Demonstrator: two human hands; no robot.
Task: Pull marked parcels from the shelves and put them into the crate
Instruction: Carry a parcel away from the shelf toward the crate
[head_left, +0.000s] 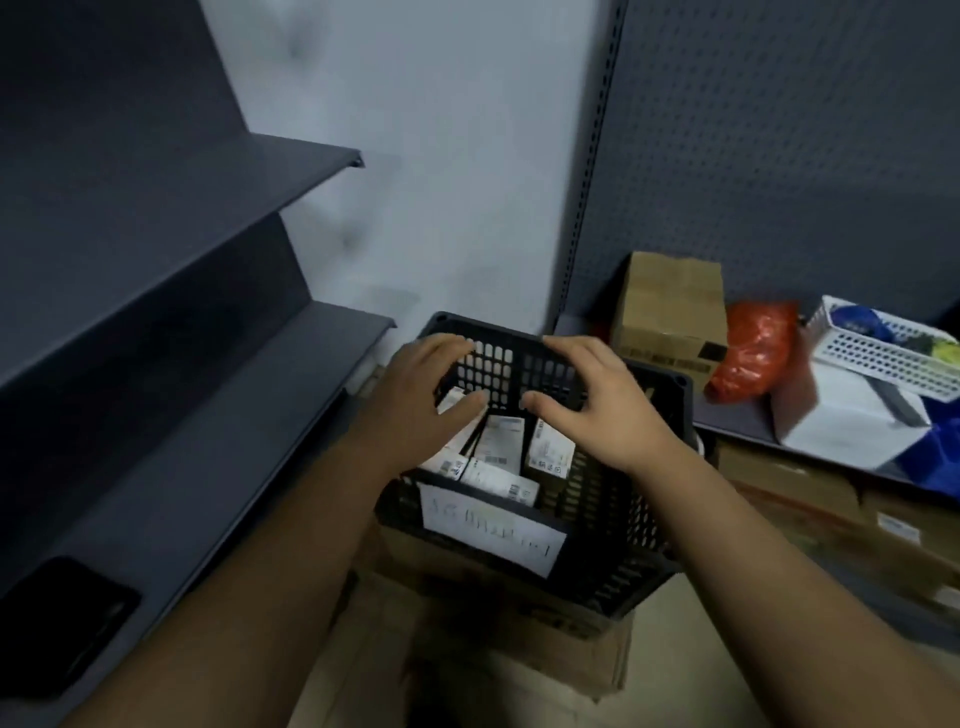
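Dark grey shelves (171, 322) stood bare at the left save for a black phone-like slab (62, 623), while the right-hand shelf (737, 428) held a brown box (670, 306), an orange bag (753, 348) and a white basket (883, 353). Between them, on cardboard boxes (519, 639), sat the black crate (613, 514) with labelled parcels (501, 452) inside. Over it the left hand (426, 395) and right hand (597, 400) hovered, fingers spread and gripping nothing; the crate's paper label (491, 530) was too blurred to read.
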